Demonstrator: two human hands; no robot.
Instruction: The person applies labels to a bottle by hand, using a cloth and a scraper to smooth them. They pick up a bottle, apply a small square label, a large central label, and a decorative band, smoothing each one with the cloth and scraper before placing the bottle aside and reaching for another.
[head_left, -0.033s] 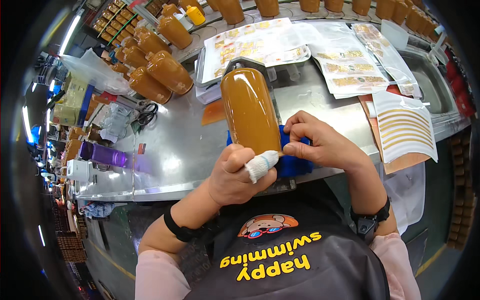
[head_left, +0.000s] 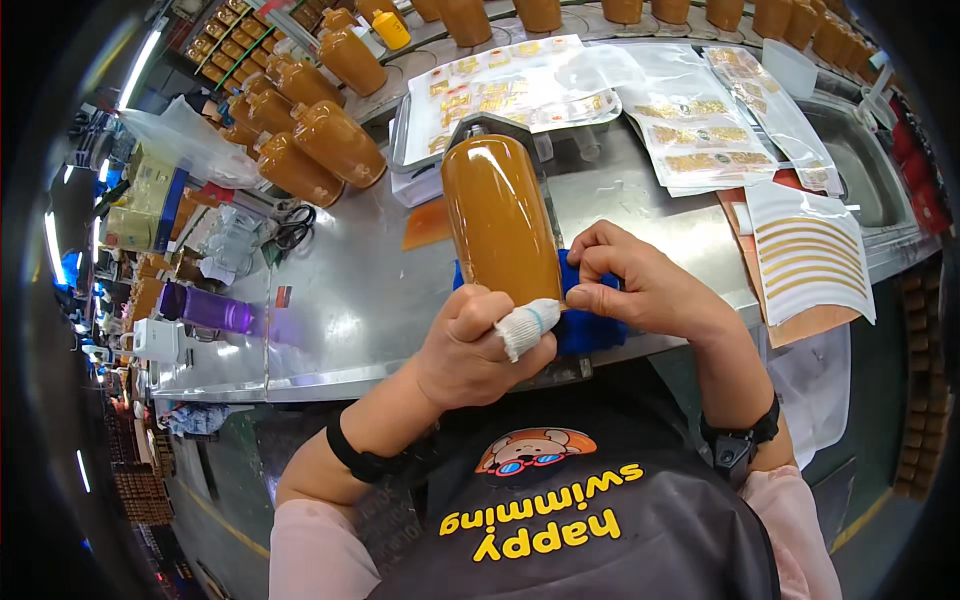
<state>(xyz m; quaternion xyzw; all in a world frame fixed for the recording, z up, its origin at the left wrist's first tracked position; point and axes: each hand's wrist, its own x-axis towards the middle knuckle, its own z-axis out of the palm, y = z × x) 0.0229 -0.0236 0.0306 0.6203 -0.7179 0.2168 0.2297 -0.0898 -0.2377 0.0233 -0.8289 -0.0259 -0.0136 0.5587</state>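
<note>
A glossy brown bottle (head_left: 500, 215) lies on its side over a blue cloth (head_left: 590, 335), its neck end pointing away toward a dark stand (head_left: 490, 128). My left hand (head_left: 475, 345) is curled around the bottle's near end. One of its fingers wears a white knitted finger cover (head_left: 528, 328), which presses at the lower right edge of the bottle. Just right of that finger, my right hand (head_left: 640, 285) is closed, thumb and forefinger pinched together at the bottle's edge. Whatever sits in this pinch is too small to make out.
Decal sheets (head_left: 700, 135) and a sheet of curved gold strips (head_left: 810, 250) lie to the right. More sheets cover a tray (head_left: 402, 150) behind the bottle. Several brown bottles (head_left: 340, 145) stand at far left. Scissors (head_left: 293, 228) and a purple bottle (head_left: 205, 308) are on the left; a sink (head_left: 868, 170) is far right.
The covered finger of my left hand has shifted slightly right and away from me along the bottle's edge. My right hand looks unmoved.
</note>
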